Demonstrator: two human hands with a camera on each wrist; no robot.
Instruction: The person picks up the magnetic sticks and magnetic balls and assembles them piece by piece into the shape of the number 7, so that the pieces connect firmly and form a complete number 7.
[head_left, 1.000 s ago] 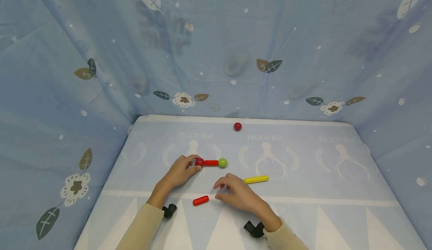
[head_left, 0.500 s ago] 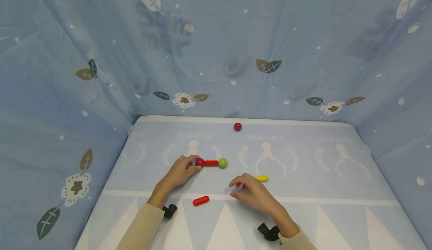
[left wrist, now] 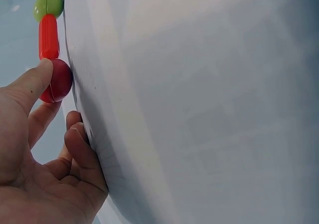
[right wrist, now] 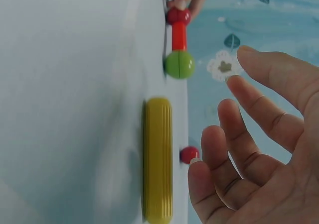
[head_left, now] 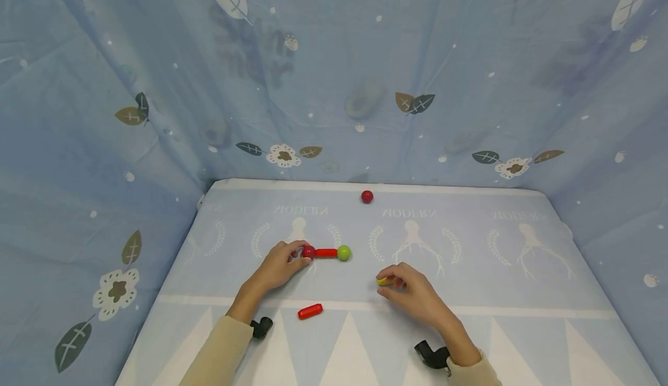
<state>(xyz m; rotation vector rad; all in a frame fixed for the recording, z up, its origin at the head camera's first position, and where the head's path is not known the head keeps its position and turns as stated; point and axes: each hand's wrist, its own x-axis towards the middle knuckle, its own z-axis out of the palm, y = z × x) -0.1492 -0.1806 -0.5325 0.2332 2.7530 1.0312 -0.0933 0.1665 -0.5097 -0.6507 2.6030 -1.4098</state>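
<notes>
In the head view, the left hand sits a little left of the frame's centre on the bench, which is covered by a pale blue printed cloth. Its thumb and fingers curl round the dark red ball at the left end of a short chain: the ball, a red rod and a green ball lie in one line, each touching the next. The left wrist view shows the thumb tip pressed on the red ball's side and a finger under it, with the rod and the green ball running off toward the upper left of that frame.

The right hand lies just right of centre, lower than the chain. In the head view its fingers are bent over the yellow rod, of which only the left end shows past the fingertips. The right wrist view shows the fingers spread and relaxed beside the yellow rod, close to it but not clearly closed on it; whether any fingertip touches it I cannot tell.

A second, loose red rod lies below the chain, in the lower middle of the head view, between the two forearms and apart from both hands. A lone red ball rests near the far edge of the bench, at the upper centre, well apart from everything else. Blue cloth with leaf and flower prints hangs behind and at both sides.
</notes>
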